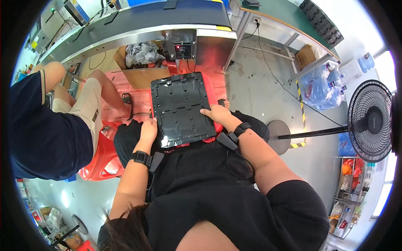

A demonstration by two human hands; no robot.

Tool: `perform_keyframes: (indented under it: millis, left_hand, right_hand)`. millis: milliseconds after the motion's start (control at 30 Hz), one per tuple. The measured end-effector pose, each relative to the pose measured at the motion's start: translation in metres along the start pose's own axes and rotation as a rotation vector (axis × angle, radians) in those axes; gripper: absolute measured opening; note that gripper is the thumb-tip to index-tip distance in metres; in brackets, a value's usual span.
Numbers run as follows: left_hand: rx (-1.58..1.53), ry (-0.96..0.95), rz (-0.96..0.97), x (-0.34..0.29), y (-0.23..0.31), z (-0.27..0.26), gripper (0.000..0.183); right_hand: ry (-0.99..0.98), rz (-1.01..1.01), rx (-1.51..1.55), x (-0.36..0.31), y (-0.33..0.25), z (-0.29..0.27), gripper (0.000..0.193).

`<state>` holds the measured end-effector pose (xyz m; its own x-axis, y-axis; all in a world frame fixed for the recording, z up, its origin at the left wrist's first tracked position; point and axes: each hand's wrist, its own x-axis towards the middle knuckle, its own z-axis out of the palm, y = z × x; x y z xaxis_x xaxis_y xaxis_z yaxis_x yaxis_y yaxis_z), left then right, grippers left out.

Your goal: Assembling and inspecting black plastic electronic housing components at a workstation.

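A glossy black moulded plastic panel (181, 109), roughly rectangular with raised ribs, lies above my lap. Red surfaces (212, 98) show along its right side and lower edge; I cannot tell what they belong to. My left hand (148, 129) holds the panel's lower left edge, its fingers mostly hidden below. On the opposite side, my right hand (217, 114) grips the right edge with the thumb on top and the other fingers out of sight. Both wrists wear black strapped devices.
Ahead runs a conveyor (146, 21) with a control box (183, 50). A carton of crumpled plastic (144, 53) stands beneath it. A seated co-worker (50, 125) is close on my left. At right stand a fan (370, 119), bagged water bottles (324, 83) and a green-topped table (289, 23).
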<state>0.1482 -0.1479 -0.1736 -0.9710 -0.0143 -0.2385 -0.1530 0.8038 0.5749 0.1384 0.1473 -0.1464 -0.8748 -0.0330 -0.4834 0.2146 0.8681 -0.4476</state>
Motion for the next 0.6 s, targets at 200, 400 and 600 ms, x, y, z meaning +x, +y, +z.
perform_keyframes:
  millis: [200, 400, 600]
  left_hand:
    - [-0.099, 0.138, 0.109, -0.007, -0.01, 0.009, 0.035]
    - [-0.17, 0.385, 0.276, -0.025, 0.004, -0.052, 0.026]
    - [-0.101, 0.599, 0.419, 0.018, -0.005, -0.12, 0.023]
  right_hand:
    - [-0.259, 0.157, -0.094, -0.006, -0.029, -0.028, 0.061]
    - [-0.081, -0.203, 0.282, 0.003, -0.099, -0.165, 0.059]
    - [0.638, -0.05, 0.014, 0.129, -0.152, -0.31, 0.056]
